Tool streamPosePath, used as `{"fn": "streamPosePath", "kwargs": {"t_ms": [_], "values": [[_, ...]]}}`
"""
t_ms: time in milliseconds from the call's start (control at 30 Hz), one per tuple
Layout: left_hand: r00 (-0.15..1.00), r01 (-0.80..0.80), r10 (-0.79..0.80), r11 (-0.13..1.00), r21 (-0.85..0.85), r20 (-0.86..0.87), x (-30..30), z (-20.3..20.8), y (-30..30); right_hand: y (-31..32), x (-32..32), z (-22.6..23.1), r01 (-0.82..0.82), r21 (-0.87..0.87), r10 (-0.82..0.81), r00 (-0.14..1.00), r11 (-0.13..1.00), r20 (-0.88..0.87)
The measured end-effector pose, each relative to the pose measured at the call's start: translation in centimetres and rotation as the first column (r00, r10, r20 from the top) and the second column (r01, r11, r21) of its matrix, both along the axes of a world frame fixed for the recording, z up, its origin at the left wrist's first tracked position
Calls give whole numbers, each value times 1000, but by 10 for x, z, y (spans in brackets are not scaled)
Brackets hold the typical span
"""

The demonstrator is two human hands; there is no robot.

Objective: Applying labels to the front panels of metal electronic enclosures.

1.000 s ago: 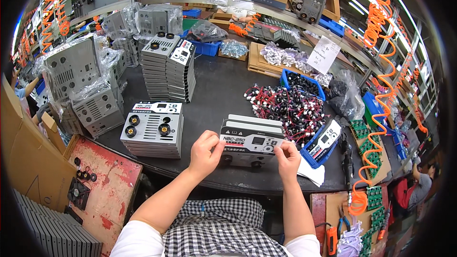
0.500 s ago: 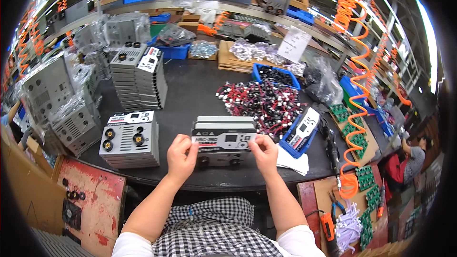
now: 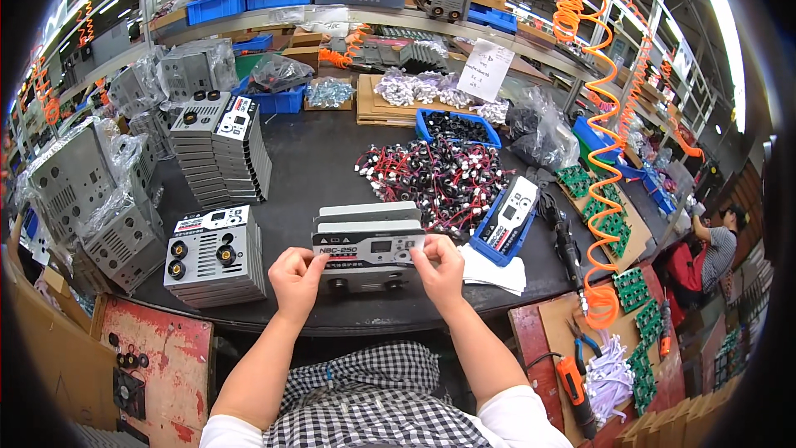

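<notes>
Two bare hands work at the near edge of the dark matte workbench point(image 3: 315, 166). The left hand point(image 3: 296, 278) and the right hand point(image 3: 439, 270) grip the opposite short ends of the grey rectangular metal front panel with a small display window and a red stripe point(image 3: 369, 250). This panel is the top item of a short stack of like panels point(image 3: 365, 216) lying directly in front of the body.

Finger state: on each hand the fingers are curled and pressed together, with thumb and fingertips pinching the panel's end edge. The left hand pinches the left end; the right hand pinches the upper right corner.

Orientation: the long axis of the panel runs left to right, parallel to the bench edge. The panel lies between the hands, so neither hand is nearer; both touch it. The printed face points up toward the camera.

Surroundings: a second stack of grey panels with brass-coloured round sockets point(image 3: 215, 255) sits just left of the left hand, apart from it. A heap of red and black wire leads with black ring connectors point(image 3: 435, 178) lies beyond the held panel. A blue plastic tray holding a white label plate point(image 3: 506, 220) lies to the right, with white paper sheets point(image 3: 493, 270) just beside the right hand.
</notes>
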State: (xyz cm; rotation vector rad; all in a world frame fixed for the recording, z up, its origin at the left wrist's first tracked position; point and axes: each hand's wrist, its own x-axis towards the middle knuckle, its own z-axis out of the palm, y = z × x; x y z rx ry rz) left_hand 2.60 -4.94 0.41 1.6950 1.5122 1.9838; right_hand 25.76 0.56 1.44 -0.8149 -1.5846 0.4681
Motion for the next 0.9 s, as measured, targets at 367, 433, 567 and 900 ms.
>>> {"fn": "streamPosePath", "kwargs": {"t_ms": [367,433,567,900], "values": [[992,115,-117,993,-38,-55,7,-3,-83,-95,9,17,-143,147,127,985,979,113],[990,66,-70,997,-37,-125,-13,25,-91,-93,5,21,-264,147,247,961,953,122],[981,-160,147,982,-98,-127,-98,74,-69,-77,-1,35,-245,97,202,924,965,323],[938,-319,327,693,-646,-112,-249,81,-25,73,139,12,472,221,-508,659,853,554]]}}
